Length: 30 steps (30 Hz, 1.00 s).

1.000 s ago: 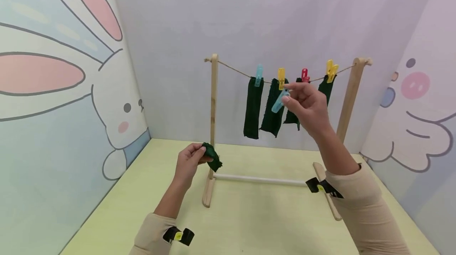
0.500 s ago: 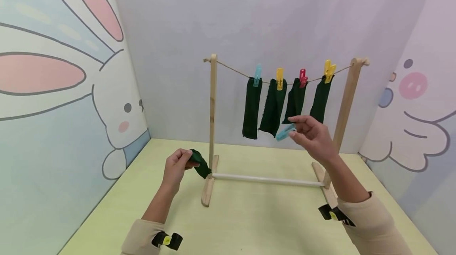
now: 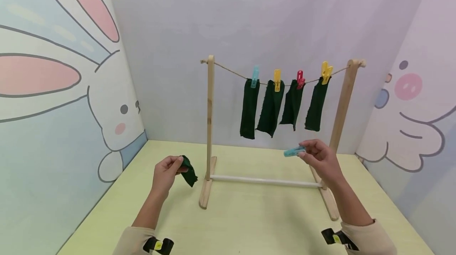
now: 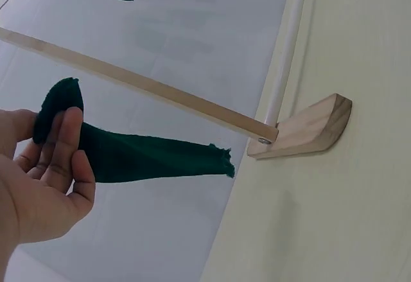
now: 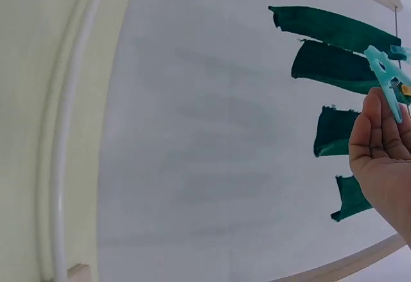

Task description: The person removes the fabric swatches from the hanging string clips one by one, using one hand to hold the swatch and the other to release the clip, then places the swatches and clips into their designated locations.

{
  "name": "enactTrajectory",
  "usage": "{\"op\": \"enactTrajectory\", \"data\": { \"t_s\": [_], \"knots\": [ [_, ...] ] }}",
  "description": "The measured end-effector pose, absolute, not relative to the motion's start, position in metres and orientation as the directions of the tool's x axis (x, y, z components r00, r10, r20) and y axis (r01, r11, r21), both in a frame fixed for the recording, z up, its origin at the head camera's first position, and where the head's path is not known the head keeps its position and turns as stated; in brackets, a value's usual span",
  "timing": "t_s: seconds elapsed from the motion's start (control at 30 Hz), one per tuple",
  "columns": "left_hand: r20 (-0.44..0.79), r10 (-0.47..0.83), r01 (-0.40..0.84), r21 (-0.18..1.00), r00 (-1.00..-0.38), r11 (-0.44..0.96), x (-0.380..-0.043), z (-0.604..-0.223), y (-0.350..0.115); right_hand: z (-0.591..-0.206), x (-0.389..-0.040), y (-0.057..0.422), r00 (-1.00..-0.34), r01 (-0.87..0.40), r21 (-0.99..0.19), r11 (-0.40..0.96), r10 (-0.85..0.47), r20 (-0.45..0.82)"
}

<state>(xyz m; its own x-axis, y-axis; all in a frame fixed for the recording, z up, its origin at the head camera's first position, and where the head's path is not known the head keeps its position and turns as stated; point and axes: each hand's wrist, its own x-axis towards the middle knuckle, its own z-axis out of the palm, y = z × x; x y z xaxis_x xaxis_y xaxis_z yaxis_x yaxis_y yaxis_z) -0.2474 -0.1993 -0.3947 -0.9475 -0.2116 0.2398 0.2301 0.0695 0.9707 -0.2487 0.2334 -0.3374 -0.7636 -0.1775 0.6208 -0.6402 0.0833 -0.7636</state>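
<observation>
My left hand (image 3: 166,175) pinches a strip of dark green cloth (image 3: 189,172) by its upper end, left of the rack's left post. In the left wrist view the cloth strip (image 4: 154,157) hangs free from the fingers. A light blue clothespin (image 3: 294,151) sits between the thumb and fingers of my right hand (image 3: 322,162), below the hanging cloths and near the right post. Several green cloth strips hang from the rope (image 3: 231,71), held by a blue clothespin (image 3: 255,77), a yellow clothespin (image 3: 277,80), a red clothespin (image 3: 301,79) and yellow ones (image 3: 325,73) at the right.
The rope runs between a wooden left post (image 3: 209,116) and a wooden right post (image 3: 343,104). A white rod (image 3: 263,180) joins their feet low over the pale yellow table (image 3: 242,219). Walls with cartoon animals stand at both sides, a plain backdrop (image 3: 178,69) behind.
My right hand has come down from the rope with the blue clothespin, which now lies nearly level. My left hand has moved left and down with the cloth strip, away from the left post.
</observation>
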Motion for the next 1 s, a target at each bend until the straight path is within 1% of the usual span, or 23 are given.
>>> {"op": "enactTrajectory", "data": {
  "t_s": [0.1, 0.33, 0.47, 0.6, 0.73, 0.83, 0.93, 1.0],
  "knots": [
    [0.22, -0.222, 0.204, 0.975, -0.95, 0.092, -0.246, -0.399, -0.205, -0.352, -0.247, 0.241, -0.787, -0.612, -0.788, 0.071, -0.159, 0.597],
    [0.21, -0.244, 0.182, 0.974, -0.947, 0.133, -0.246, -0.405, -0.22, -0.38, -0.245, 0.256, -0.856, -0.516, -0.844, 0.148, -0.099, 0.507],
    [0.204, -0.265, 0.178, 0.977, -0.942, 0.12, -0.248, -0.406, -0.23, -0.393, -0.245, 0.264, -0.877, -0.479, -0.865, 0.15, -0.097, 0.47],
    [0.201, -0.257, 0.181, 0.979, -0.945, 0.099, -0.249, -0.409, -0.236, -0.405, -0.245, 0.269, -0.899, -0.437, -0.886, 0.154, -0.069, 0.431],
    [0.174, -0.274, 0.161, 0.985, -0.946, 0.068, -0.25, -0.414, -0.242, -0.416, -0.244, 0.274, -0.942, -0.33, -0.913, 0.242, -0.014, 0.336],
    [0.153, -0.293, 0.146, 0.988, -0.944, 0.046, -0.253, -0.419, -0.247, -0.423, -0.245, 0.279, -0.969, -0.234, -0.92, 0.314, -0.005, 0.245],
    [0.136, -0.31, 0.134, 0.991, -0.941, 0.028, -0.256, -0.422, -0.253, -0.429, -0.247, 0.284, -0.984, -0.18, -0.932, 0.316, -0.044, 0.175],
    [0.128, -0.325, 0.131, 0.991, -0.937, 0.011, -0.258, -0.423, -0.257, -0.433, -0.25, 0.287, -0.986, -0.165, -0.94, 0.3, -0.071, 0.15]
  ]
}}
